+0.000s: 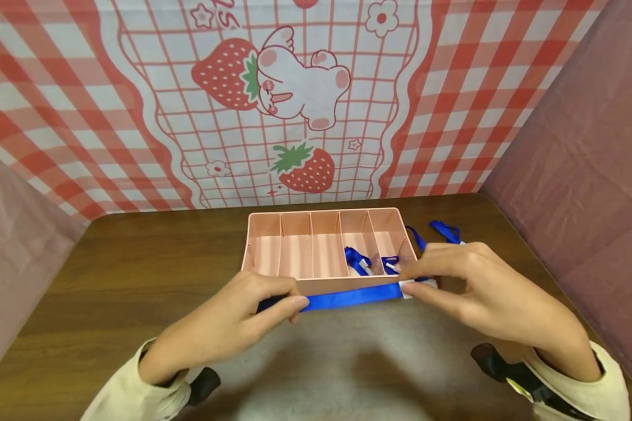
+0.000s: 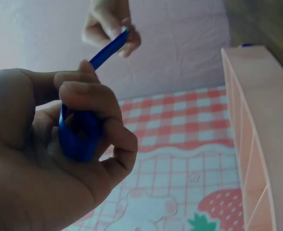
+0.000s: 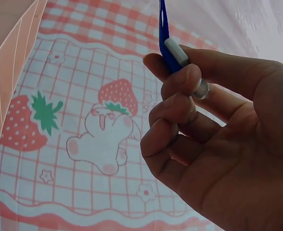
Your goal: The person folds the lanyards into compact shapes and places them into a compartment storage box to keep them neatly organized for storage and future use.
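Blue ribbon (image 1: pixel 354 297) is running taut between the 2 hands, just in front of the pink divided tray (image 1: pixel 326 285). Left hand (image 1: pixel 226 321) is pinching its dark end, with ribbon curled inside the fingers (image 2: pixel 91 103) in the left wrist view. Right hand (image 1: pixel 484 292) is pinching the white-tipped end (image 3: pixel 176 52) between thumb and fingertips. Hands are sitting well apart. Beyond the hands, 2 blue ribbon pieces (image 1: pixel 366 262) are lying in the tray's right compartments; more blue ribbon (image 1: pixel 445 231) is lying on the wooden table (image 1: pixel 137 263) beyond the right hand.
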Tool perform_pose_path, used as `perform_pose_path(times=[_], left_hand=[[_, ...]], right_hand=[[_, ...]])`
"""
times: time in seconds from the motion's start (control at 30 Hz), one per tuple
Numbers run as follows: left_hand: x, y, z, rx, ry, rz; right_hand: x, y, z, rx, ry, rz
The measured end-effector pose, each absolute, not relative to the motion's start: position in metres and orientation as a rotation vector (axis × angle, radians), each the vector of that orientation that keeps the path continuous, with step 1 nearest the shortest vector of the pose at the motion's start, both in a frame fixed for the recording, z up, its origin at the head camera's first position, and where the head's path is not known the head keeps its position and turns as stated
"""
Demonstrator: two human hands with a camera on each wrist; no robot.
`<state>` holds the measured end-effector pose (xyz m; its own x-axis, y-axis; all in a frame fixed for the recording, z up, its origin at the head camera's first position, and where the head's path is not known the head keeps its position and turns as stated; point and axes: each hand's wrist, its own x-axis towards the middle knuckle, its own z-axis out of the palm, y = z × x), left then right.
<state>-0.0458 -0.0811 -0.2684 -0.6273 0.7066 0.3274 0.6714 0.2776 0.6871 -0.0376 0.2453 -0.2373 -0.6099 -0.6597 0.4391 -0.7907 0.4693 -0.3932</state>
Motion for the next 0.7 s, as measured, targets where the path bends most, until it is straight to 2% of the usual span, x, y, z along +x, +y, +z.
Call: perform_pose_path(times=[0.37, 0.57, 0.7], left_hand=[[-0.057, -0.111, -0.257, 1.374, 2.340, 1.182], [-0.055, -0.115, -0.252, 1.340, 2.090, 1.267], [-0.053, -0.114, -0.253, 1.414, 1.867, 1.366]], right_hand=[[-0.044, 0.253, -0.236, 1.094, -2.612, 0.714], [-0.049, 0.254, -0.238, 1.082, -2.656, 0.704], [-0.051, 0.253, -0.240, 1.097, -2.683, 0.739]])
